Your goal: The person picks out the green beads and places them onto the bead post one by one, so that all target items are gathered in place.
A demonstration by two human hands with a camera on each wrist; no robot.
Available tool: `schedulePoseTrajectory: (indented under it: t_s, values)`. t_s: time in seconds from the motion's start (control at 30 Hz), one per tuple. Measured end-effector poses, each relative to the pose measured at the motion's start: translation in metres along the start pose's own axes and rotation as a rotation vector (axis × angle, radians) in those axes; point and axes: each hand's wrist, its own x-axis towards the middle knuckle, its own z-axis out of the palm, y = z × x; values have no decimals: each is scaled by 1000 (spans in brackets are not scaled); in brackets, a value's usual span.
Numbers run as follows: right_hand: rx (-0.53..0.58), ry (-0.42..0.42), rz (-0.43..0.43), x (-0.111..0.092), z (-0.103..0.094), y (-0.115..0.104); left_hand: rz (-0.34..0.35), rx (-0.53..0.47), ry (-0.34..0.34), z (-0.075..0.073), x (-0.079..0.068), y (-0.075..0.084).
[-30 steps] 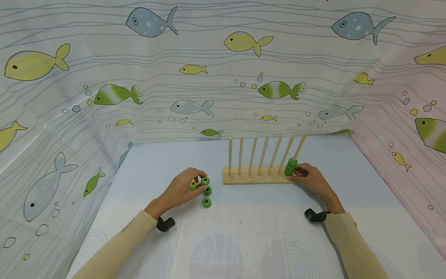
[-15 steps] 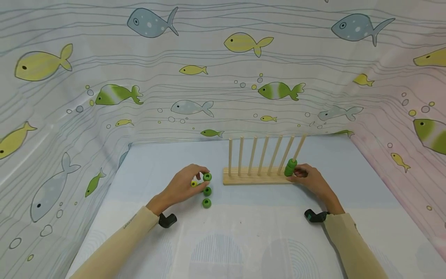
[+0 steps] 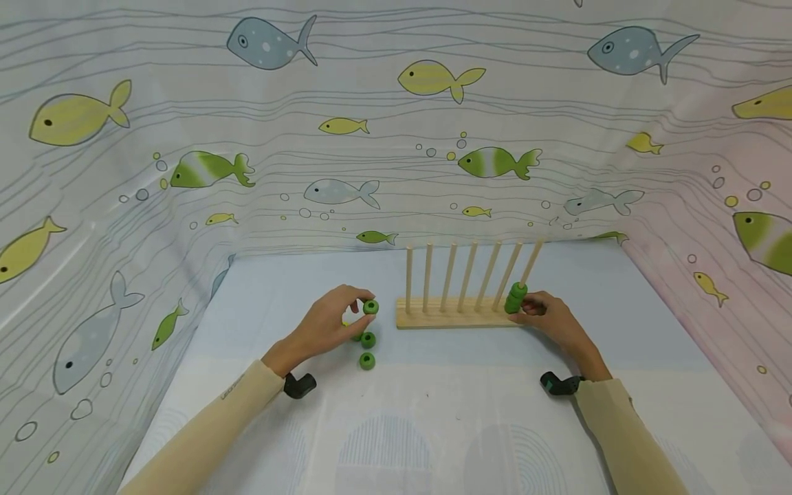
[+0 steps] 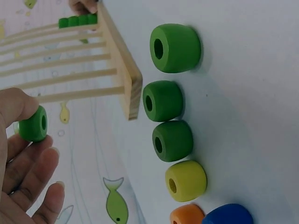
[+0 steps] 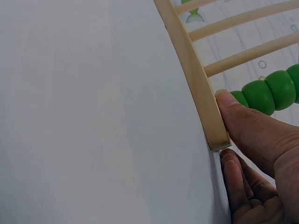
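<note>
My left hand [image 3: 326, 322] pinches a green wooden bead [image 3: 370, 307] between thumb and fingers, raised over the table. Below it lie loose beads: a nearest green bead [image 3: 367, 361], two more green ones and a yellow bead [image 4: 186, 181], lined up in the left wrist view. At the right, my right hand [image 3: 553, 322] grips the end of a wooden peg stand [image 3: 445, 318], the thumb on top of its base and the other fingers at its end. Several green beads [image 3: 516, 298] are stacked on the rightmost peg, beside that thumb. The other pegs stand bare.
An orange bead [image 4: 187, 214] and a blue bead [image 4: 229, 215] lie beyond the yellow one, partly cut off in the left wrist view. A fish-printed sheet [image 3: 408, 151] rises behind and at both sides of the pale table cover [image 3: 427, 399].
My left hand has risen and moved slightly right with the green bead, away from the loose beads. My right hand has stayed at the end of the peg stand.
</note>
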Motion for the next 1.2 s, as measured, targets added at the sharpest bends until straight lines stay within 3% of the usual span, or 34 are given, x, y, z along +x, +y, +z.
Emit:
schedulePoseTrajectory:
  t_s: [0.6,1.2]
  values:
    - [17,-18,4,-1,0,2,80,27,32,-6,21,8]
    - [12,-15,11,-1,-1,4,151,48,137,-15,49,14]
